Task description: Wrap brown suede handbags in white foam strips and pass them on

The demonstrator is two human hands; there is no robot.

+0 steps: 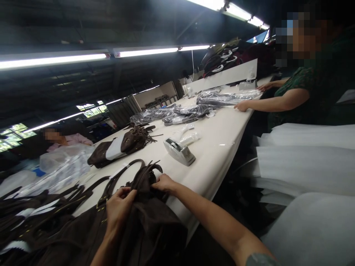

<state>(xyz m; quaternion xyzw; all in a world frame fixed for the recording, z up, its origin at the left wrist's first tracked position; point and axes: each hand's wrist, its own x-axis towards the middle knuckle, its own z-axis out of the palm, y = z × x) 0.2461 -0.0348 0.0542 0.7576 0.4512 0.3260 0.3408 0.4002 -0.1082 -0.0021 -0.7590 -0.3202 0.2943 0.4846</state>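
Note:
A dark brown bag point(158, 221) lies at the near edge of the table, partly over the edge. My left hand point(120, 205) is closed on the bag's left upper part, thumb and fingers pinching the brown material. At the other side of the bag's top, my right hand point(164, 183) has its fingers closed on the edge near a dark strap; the fingertips are partly hidden. Curved brown straps point(146, 175) rise between and beyond both hands. A grey tape dispenser point(179, 151) stands on the table past my right hand.
More brown bags point(69, 229) pile at the left. A brown bag with a white band point(115, 147) and plastic-wrapped items point(188, 111) lie along the table point(216, 147). A person at the right touches a wrapped item; another sits at the left. White sheets point(305, 166) hang at the right.

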